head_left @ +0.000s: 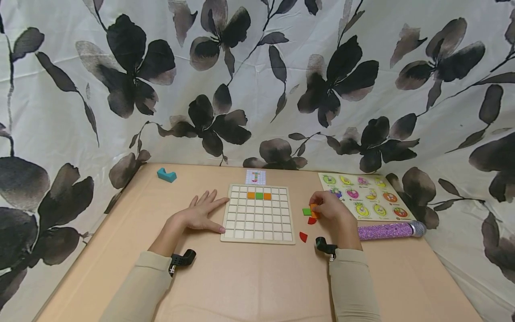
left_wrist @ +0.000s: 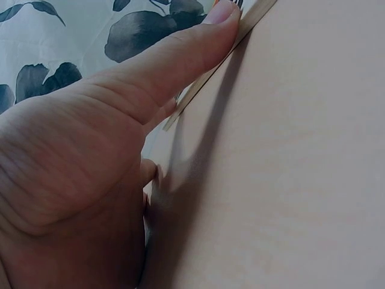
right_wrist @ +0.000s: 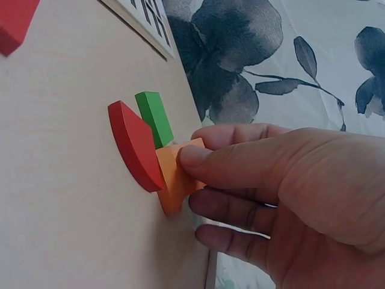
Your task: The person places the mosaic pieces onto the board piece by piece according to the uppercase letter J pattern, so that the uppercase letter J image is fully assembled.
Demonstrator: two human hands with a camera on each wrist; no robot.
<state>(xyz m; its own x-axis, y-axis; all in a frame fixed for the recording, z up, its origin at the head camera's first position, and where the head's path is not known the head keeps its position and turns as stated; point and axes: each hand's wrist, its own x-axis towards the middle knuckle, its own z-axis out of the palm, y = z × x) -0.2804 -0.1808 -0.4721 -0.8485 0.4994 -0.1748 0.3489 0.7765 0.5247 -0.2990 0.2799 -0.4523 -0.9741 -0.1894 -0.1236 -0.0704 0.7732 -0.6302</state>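
My left hand (head_left: 201,212) lies with its fingers spread at the left edge of a white gridded board (head_left: 257,240), the thumb touching its rim. In the left wrist view the thumb (left_wrist: 174,63) presses on the wooden board edge (left_wrist: 201,84). On the board's upper part sit an orange, a green (head_left: 259,196) and another orange square in a row. Right of the board, my right hand (head_left: 331,210) pinches an orange block (right_wrist: 172,180) between thumb and index finger. Beside that block are a green block (right_wrist: 154,117) and a red curved-edge block (right_wrist: 133,144).
Another red piece (head_left: 303,237) lies nearer me. A small pattern card (head_left: 255,177) stands behind the board. To the right are a fruit picture sheet (head_left: 366,197) and a glittery purple microphone (head_left: 386,230). A teal block (head_left: 166,175) sits at the back left.
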